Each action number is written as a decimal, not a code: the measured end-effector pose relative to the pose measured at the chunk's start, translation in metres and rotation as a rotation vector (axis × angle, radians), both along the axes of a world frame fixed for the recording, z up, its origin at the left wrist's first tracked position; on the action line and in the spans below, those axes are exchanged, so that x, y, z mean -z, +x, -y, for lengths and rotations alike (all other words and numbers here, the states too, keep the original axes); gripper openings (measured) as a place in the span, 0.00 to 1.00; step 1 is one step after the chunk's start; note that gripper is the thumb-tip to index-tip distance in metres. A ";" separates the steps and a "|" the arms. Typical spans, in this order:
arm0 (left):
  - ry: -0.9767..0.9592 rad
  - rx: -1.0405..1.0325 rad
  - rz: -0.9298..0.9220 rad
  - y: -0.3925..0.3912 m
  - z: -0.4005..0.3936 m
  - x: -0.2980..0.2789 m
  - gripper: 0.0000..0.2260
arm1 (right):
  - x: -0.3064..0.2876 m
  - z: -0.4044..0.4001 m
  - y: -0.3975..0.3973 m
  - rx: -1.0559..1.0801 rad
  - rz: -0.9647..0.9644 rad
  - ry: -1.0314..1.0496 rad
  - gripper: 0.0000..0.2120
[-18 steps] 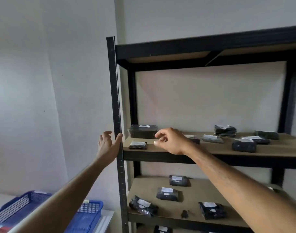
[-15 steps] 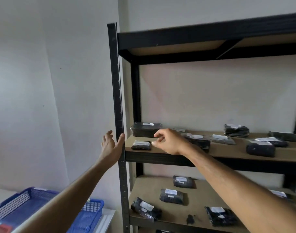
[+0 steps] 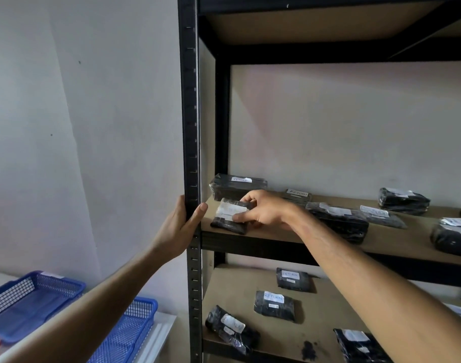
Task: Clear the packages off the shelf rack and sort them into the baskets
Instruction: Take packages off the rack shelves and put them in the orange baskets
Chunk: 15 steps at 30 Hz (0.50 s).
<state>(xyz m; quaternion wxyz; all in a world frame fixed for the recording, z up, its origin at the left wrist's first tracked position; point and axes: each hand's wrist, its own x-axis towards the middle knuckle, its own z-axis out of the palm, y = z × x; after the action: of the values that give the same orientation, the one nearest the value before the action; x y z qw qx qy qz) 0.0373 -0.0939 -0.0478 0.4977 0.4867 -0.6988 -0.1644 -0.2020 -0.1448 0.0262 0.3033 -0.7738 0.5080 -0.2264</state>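
Black plastic wrap is crinkling under the right hand [image 3: 263, 209], which half a second ago was hovering with loosely curled fingers just short of the shelf edge and is now closing on the small package [image 3: 230, 215] at the front left corner of the middle shelf [image 3: 397, 238], thumb pressing on its white label and fingers wrapping over the far edge. The package is still resting on the board, so the lift is likely only starting. The left hand [image 3: 178, 227] is gripping the black corner post [image 3: 191, 127], thumb on one side and fingers on the other, where before it was only reaching up beside it. That probably steadies the person while the first package comes away. Many wrapped packages are still lying on both shelves, and the blue baskets [image 3: 135, 328] are sitting low at the left, so the sorting looks barely begun. Handwritten "RETURN" is showing on several white labels, on both shelves; the label under the thumb is too blurred to read.
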 end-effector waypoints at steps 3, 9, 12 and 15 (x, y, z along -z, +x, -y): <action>0.074 0.063 -0.010 0.005 -0.010 -0.006 0.19 | 0.003 -0.012 0.001 -0.017 0.284 0.079 0.24; 0.188 0.139 0.051 0.034 -0.048 0.010 0.27 | 0.003 -0.071 0.008 -0.002 0.509 -0.007 0.25; 0.234 0.120 0.116 0.072 -0.076 0.034 0.26 | 0.014 -0.113 0.027 -0.015 0.561 -0.032 0.21; 0.286 0.109 0.159 0.134 -0.114 0.070 0.21 | 0.043 -0.156 0.070 -0.027 0.643 0.017 0.17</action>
<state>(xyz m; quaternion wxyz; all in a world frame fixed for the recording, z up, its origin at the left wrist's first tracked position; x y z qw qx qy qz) 0.1712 0.0199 -0.1180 0.3567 0.5257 -0.7307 -0.2499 -0.1324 0.0117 -0.0170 0.4579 -0.6666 0.3775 -0.4510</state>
